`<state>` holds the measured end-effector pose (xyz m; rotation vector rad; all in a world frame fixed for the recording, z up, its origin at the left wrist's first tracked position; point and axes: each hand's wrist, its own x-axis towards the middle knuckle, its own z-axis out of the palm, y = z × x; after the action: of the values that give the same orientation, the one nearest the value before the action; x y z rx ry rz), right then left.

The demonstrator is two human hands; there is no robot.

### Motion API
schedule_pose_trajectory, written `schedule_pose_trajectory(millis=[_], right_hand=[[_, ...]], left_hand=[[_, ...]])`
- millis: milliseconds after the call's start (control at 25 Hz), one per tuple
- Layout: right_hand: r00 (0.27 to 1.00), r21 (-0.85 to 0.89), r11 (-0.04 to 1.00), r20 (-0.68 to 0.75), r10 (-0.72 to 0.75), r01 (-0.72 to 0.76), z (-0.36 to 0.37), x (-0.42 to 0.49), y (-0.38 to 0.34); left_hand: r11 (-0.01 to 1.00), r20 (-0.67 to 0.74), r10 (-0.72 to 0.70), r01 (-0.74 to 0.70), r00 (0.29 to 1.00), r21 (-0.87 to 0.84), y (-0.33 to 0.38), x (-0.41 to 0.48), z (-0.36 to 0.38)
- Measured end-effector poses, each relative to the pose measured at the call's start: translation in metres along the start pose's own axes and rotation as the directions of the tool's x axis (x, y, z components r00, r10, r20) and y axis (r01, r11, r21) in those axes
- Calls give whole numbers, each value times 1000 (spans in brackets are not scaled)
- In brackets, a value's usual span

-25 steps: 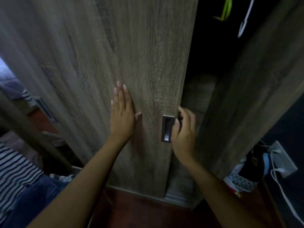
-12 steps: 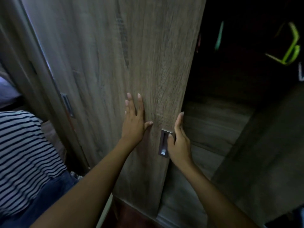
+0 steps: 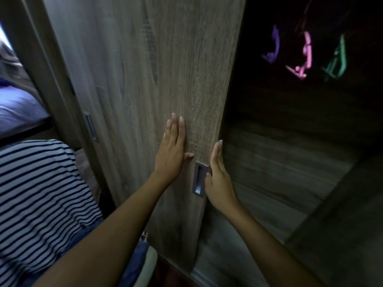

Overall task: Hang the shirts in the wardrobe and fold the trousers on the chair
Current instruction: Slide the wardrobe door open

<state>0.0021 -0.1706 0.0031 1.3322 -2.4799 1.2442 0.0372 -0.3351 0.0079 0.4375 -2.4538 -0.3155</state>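
A wood-grain sliding wardrobe door (image 3: 145, 90) fills the middle of the head view. My left hand (image 3: 173, 154) lies flat on it, fingers straight and together. My right hand (image 3: 217, 175) presses its palm against the door's right edge, beside the recessed metal handle (image 3: 199, 179). The dark wardrobe interior (image 3: 290, 125) is exposed to the right, with purple (image 3: 272, 48), pink (image 3: 304, 56) and green (image 3: 336, 61) hangers up high. A striped shirt (image 3: 37, 193) and blue trousers (image 3: 136, 257) lie at lower left on a chair (image 3: 149, 264).
A second door panel with its own handle (image 3: 91, 126) sits behind the first on the left. A bed with purple bedding (image 3: 18, 108) shows at far left. The wardrobe's wooden shelf floor (image 3: 279, 172) and its right side panel (image 3: 342, 235) bound the opening.
The door has slid left, widening the wardrobe opening. My right hand has shifted from the handle to the door's edge. The view has swung right and the coloured hangers have come into sight.
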Motion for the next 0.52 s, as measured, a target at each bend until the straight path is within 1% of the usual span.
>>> schedule_pose_trajectory(millis=[80,200,520], right_hand=[[1000,-17,1000,12,-21,21,10,10,-3],[999,9,1000,50,-20,20,23,22,-9],[999,31,999,49,-11,10,49,42,-20]], left_hand=[[1000,0,-13,13,1000,-2,-12,4,-3],[999,-12,-34,34,999,-2,-29,11,-5],[998,-12,-50,49,999,-37,-56,19,-9]])
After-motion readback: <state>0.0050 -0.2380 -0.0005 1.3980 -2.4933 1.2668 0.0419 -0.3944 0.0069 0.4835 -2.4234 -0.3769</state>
